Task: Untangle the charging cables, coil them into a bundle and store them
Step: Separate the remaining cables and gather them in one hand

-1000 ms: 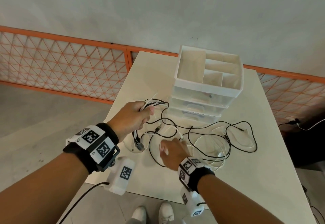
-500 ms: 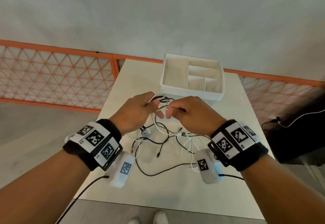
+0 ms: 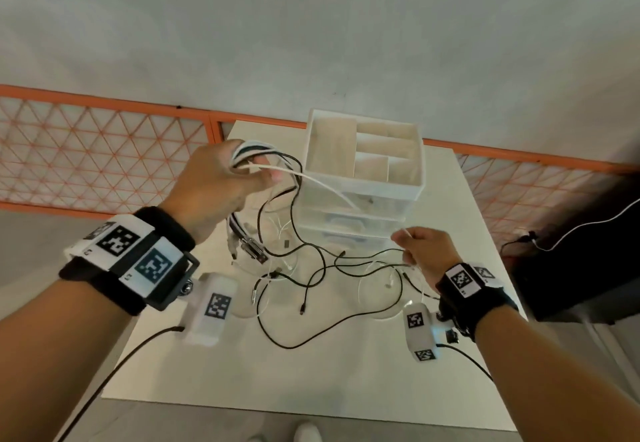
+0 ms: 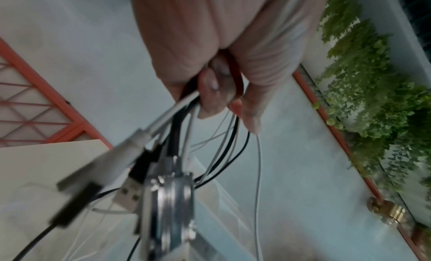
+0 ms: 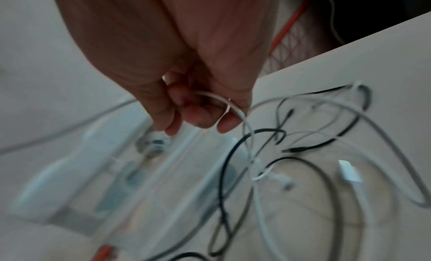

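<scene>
1. Several charging cables, black and white, lie in a loose tangle on the table in front of a white drawer organiser.
2. The left hand is raised above the table with its fingers closed round a bunch of cable ends; plugs, one a wide metal connector, dangle below the fist.
3. The right hand is lower, near the organiser, pinching one thin white cable between thumb and fingertips; it appears to run up to the left hand, though motion blur makes this uncertain.
4. Handling, as a judgement: the cables are light, limp and smooth, so they will slide through a loose pinch and snag where loops cross.
5. Best held just behind the plugs, drawing one strand free at a time.
</scene>
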`<state>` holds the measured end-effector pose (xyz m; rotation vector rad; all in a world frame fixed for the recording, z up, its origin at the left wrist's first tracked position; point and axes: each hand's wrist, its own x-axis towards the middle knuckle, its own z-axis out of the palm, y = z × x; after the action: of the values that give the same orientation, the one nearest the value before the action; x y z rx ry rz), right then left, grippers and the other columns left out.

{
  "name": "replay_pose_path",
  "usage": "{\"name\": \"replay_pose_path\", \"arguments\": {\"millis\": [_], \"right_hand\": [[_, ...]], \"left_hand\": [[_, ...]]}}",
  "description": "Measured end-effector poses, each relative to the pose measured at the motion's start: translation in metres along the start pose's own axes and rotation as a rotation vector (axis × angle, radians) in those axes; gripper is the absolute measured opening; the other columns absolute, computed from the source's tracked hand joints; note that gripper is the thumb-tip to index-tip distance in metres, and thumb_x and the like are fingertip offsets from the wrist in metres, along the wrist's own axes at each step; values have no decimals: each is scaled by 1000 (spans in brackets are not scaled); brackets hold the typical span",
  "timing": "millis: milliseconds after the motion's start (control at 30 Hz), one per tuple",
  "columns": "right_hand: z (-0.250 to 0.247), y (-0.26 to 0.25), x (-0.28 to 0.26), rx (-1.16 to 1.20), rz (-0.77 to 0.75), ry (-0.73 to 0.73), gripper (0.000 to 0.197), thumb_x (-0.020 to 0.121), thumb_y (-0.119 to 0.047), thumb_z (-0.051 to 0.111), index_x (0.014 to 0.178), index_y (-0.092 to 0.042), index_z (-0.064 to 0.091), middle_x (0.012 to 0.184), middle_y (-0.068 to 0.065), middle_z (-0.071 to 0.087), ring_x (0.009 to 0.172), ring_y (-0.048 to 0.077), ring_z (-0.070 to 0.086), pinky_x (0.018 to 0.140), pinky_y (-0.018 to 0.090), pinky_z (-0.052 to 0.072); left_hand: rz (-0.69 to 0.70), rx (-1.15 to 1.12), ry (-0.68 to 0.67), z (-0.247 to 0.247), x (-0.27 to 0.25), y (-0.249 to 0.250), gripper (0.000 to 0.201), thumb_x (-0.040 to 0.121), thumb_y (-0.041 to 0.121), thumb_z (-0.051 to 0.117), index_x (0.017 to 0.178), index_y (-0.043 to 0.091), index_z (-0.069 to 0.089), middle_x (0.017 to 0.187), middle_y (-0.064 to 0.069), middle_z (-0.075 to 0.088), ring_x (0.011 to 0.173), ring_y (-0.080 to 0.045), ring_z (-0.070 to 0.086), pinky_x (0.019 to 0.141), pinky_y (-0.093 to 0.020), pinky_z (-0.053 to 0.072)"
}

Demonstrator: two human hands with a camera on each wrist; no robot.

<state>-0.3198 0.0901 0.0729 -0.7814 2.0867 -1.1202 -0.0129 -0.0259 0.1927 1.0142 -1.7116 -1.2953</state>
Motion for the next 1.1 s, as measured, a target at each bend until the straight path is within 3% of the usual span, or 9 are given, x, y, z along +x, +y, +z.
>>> {"name": "replay_pose_path", "arguments": {"millis": [100,200,333,467,567,667,800,933,1100], "right_hand": [[-4,25,9,-143,82,-10,28,90,-29,67,66,-17,76,64,7,70,65,22,61,66,41,48],[-6,13,3,-130,152,-80,48,101,-43,50,75,-10,73,74,5,72,71,19,63,64,29,42],[-4,-44,-15,-25,-54,-187,43,104,-37,49,75,-8,63,53,2,58,52,21,59,58,30,47],[-12,-114,-40,399,-260,-233,21,92,-12,66,75,-9,54,58,-2,36,49,14,34,53,31,42],[-9,-151,-57,658,-306,-357,6,84,-11,59,78,-10,59,59,0,27,51,16,21,54,30,33],[2,-168,-70,705,-403,-408,15,94,-18,53,89,-11,65,64,2,25,57,19,18,59,32,32],[13,-181,-77,743,-501,-480,22,104,-19,42,102,-15,64,70,8,18,58,21,19,61,33,32],[5,-177,-75,601,-543,-336,26,108,-23,38,111,-18,62,66,6,22,55,22,14,52,32,16],[-17,-156,-58,422,-512,75,25,103,-24,47,88,-22,67,55,-1,31,45,15,23,44,24,20]], "left_hand": [[-12,-48,161,-8,4,0,14,88,28,73,93,15,70,43,16,47,41,-5,32,43,-23,31],[-73,-68,236,-8,8,-9,22,90,36,68,80,17,68,41,15,39,41,-9,31,48,-27,30],[-233,-36,234,2,11,-29,36,93,44,62,74,13,62,39,14,33,35,-10,30,48,-25,28],[-330,16,94,17,8,-41,35,94,42,61,75,12,62,54,3,27,44,-14,25,43,-24,27],[-265,-16,-84,33,0,-38,26,88,32,72,80,8,64,53,7,27,45,-12,23,40,-21,27],[-213,9,-225,54,-6,-29,31,73,33,85,86,10,68,49,13,34,40,-6,29,42,-18,29],[-152,208,-226,89,-12,-34,36,75,38,82,59,23,54,35,14,35,34,-3,32,45,-20,27],[-282,291,-69,87,-9,-53,38,92,38,61,60,17,63,32,11,40,36,-6,40,52,-26,33],[-333,567,-25,40,1,-68,41,87,43,64,60,13,55,55,-1,53,54,-20,50,52,-27,35]]}}
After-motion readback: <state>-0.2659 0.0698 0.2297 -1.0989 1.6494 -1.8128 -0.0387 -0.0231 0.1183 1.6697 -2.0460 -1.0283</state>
